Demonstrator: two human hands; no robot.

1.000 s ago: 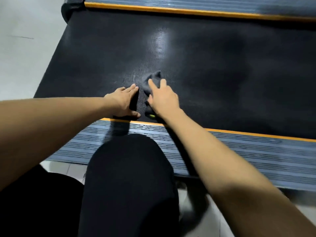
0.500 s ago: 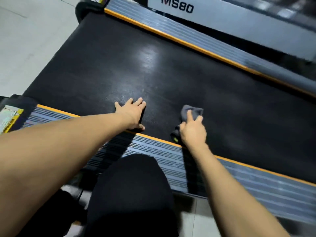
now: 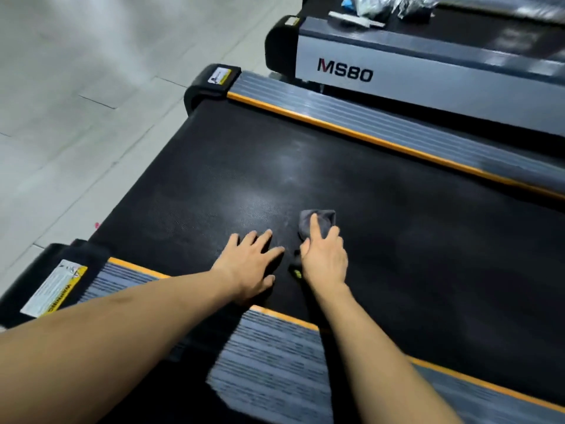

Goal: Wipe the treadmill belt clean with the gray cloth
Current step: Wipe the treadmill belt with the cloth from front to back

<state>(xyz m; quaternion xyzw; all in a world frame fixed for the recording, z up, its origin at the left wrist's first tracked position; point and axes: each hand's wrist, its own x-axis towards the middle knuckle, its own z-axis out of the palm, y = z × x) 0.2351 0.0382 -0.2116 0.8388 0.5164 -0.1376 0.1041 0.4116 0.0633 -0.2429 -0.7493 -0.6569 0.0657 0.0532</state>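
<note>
The black treadmill belt (image 3: 412, 234) stretches across the view, with a dull sheen near its middle. The gray cloth (image 3: 322, 220) lies bunched on the belt close to the near edge. My right hand (image 3: 324, 258) presses down on the cloth, its fingers spread over it, and part of the cloth sticks out past the fingertips. A small dark bit with a yellow-green tag peeks out under the wrist. My left hand (image 3: 250, 264) rests flat on the belt just left of the cloth, fingers apart, holding nothing.
Gray ribbed side rails with orange trim run along the near edge (image 3: 275, 356) and the far edge (image 3: 382, 130) of the belt. A second treadmill marked MS80 (image 3: 397, 78) stands behind. Pale tiled floor (image 3: 76, 102) lies to the left. A warning sticker (image 3: 55, 286) marks the near corner.
The view has swung left and tilted up, so the second treadmill now shows. My right hand and the cloth have slid left, close to the left hand, which stays planted on the belt.
</note>
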